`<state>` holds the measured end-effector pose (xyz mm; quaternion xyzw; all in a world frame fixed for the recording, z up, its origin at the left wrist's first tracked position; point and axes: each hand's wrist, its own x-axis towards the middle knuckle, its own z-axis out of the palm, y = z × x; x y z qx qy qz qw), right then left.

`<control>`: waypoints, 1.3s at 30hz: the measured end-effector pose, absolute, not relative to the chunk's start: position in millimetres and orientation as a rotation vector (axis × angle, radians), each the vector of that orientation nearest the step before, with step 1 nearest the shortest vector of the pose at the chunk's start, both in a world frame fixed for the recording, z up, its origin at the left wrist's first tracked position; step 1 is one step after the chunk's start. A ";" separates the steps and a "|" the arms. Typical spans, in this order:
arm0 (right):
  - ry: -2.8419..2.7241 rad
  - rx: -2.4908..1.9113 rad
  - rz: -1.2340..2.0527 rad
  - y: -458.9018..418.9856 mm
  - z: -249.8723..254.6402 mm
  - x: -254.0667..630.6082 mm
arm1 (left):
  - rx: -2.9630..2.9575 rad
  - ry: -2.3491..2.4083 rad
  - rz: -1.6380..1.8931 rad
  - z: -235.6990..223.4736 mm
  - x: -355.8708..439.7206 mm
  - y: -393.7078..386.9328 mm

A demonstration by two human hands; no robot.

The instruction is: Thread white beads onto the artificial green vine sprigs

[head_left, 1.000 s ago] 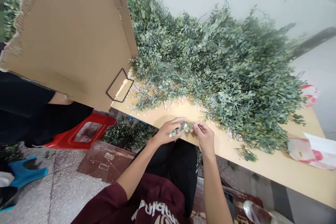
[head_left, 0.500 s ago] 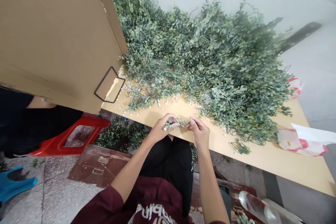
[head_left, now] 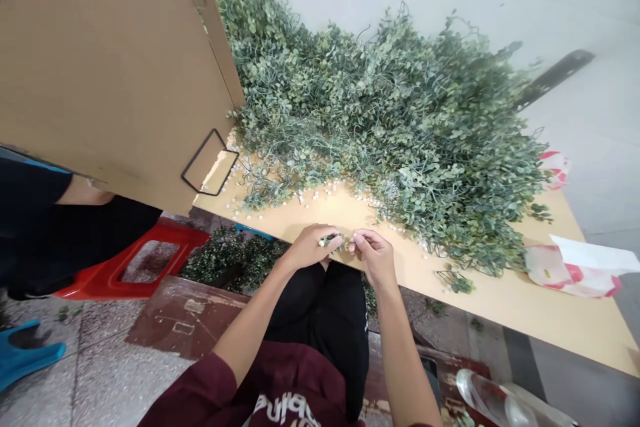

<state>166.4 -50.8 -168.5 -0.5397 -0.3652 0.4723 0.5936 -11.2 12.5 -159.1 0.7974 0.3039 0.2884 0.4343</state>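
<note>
My left hand (head_left: 311, 247) is closed around a small sprig of green leaves (head_left: 344, 247), whose tip shows between thumb and fingers, just above the table's near edge. Close to its right, my right hand (head_left: 376, 257) pinches thumb and forefinger together beside the sprig's end. What lies in that pinch is too small to make out. Beyond both hands spreads a big tangled heap of leafy artificial greenery (head_left: 395, 107). Small white beads (head_left: 327, 189) are scattered along the heap's near edge. One loose sprig (head_left: 457, 281) lies to the right of my hands.
A large cardboard sheet (head_left: 110, 67) stands at the left, near a black wire frame (head_left: 210, 163) on the tabletop (head_left: 500, 307). Red-and-white plastic packaging (head_left: 555, 270) lies at the right. Below are a red stool (head_left: 185, 257), more greenery (head_left: 235, 257) and a seated person's dark clothing (head_left: 85, 240).
My right hand has come slightly left, closer to my left hand. The left hand has turned and closed further over the sprig, so less of it shows.
</note>
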 end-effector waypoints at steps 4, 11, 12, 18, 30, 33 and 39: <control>-0.877 -1.222 1.172 -54.9 -170.2 160.8 | 2.055 0.662 0.704 -156.2 -13.8 14.7; -0.948 -1.300 1.160 -55.9 -175.2 163.1 | 2.091 0.651 0.689 -153.8 -13.9 16.7; -0.955 -1.296 1.158 -55.6 -175.0 163.1 | 2.090 0.647 0.691 -153.5 -13.5 16.8; -0.984 -1.210 1.183 -54.0 -168.8 161.7 | 2.026 0.618 0.703 -154.8 -13.3 18.0; -0.933 -1.209 1.293 -51.4 -166.0 164.3 | 1.868 0.531 0.684 -152.3 -16.2 22.3; -0.914 -1.187 1.341 -51.5 -166.2 164.8 | 1.937 0.524 0.672 -155.1 -16.9 23.0; -0.902 -1.225 1.364 -50.3 -167.9 166.5 | 1.979 0.519 0.634 -159.0 -17.7 24.2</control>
